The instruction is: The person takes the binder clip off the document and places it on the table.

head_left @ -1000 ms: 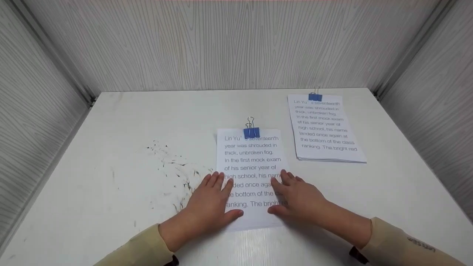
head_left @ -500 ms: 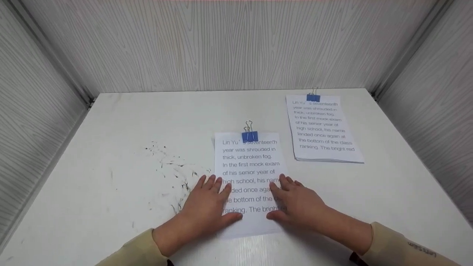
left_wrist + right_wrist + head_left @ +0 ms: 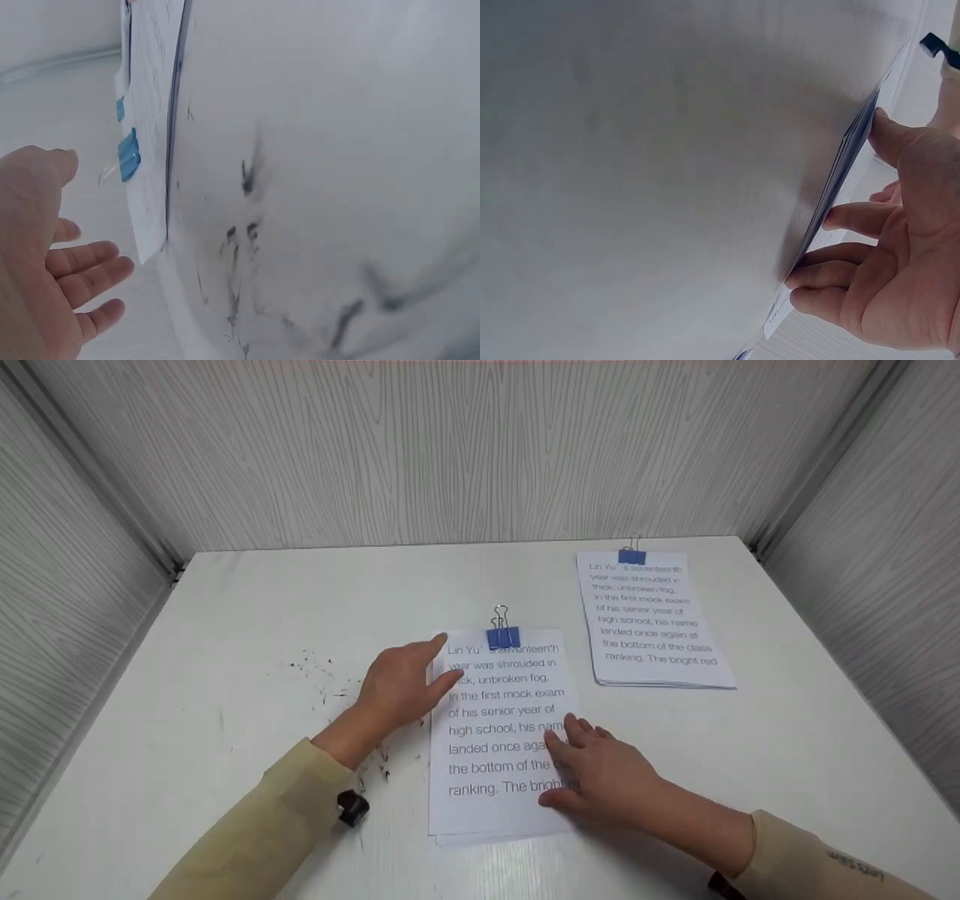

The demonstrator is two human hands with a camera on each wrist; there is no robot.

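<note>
On the white table (image 3: pixel 150 750), we'd steady the clipped stack (image 3: pixel 499 711) lightly by its edges, right hand (image 3: pixel 609 772) and left hand (image 3: pixel 400 682) fingers spread, gripping nothing.

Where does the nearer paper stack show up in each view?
Head: below centre, between the hands; nearer paper stack.
Left wrist: upper left, running up to the top edge; stack.
Right wrist: right of centre, a steep diagonal at the fingertips of the right hand; stack.
Shared landmark: left hand, only partly visible in right wrist.
</note>
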